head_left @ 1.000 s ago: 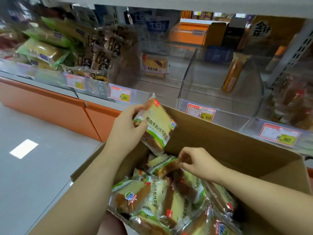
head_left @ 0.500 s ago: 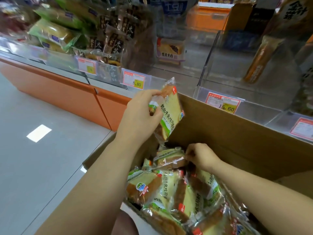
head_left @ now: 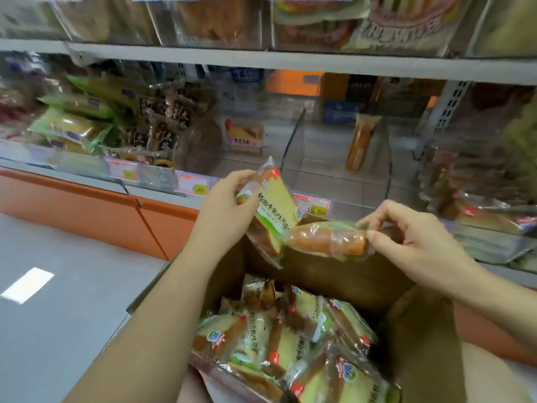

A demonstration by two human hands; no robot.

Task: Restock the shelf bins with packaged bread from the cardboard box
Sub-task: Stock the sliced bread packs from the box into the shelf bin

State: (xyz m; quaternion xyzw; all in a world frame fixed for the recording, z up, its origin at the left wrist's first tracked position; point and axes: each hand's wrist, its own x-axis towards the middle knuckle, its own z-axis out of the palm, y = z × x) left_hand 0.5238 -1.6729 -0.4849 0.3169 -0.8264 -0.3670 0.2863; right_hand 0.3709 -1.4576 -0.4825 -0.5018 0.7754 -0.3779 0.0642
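Below, the cardboard box (head_left: 343, 277) holds many bread packs (head_left: 293, 341)

A single head-worn wide-angle view looks forward and down from just above the open cardboard box (head_left: 334, 274), facing the shelf bins (head_left: 334, 170) close ahead, both forearms (head_left: 151, 330) entering from the bottom edge

1. The lower shelf (head_left: 325, 146) runs across the view, split into clear bins, with price tags (head_left: 193, 184) along its front edge.
2. Toward its left end lie green-wrapped loaves (head_left: 69, 126), with dark packs (head_left: 162, 123) just beside them.
3. Near the middle, one small pack (head_left: 245, 136) sits at the back. In the next clear bin (head_left: 334, 181) a long loaf (head_left: 360, 141) stands nearly upright.
4. The right end holds blurred red-labelled packs (head_left: 479, 193).
5. The upper shelf (head_left: 261, 58) carries more wrapped bread (head_left: 215, 18).
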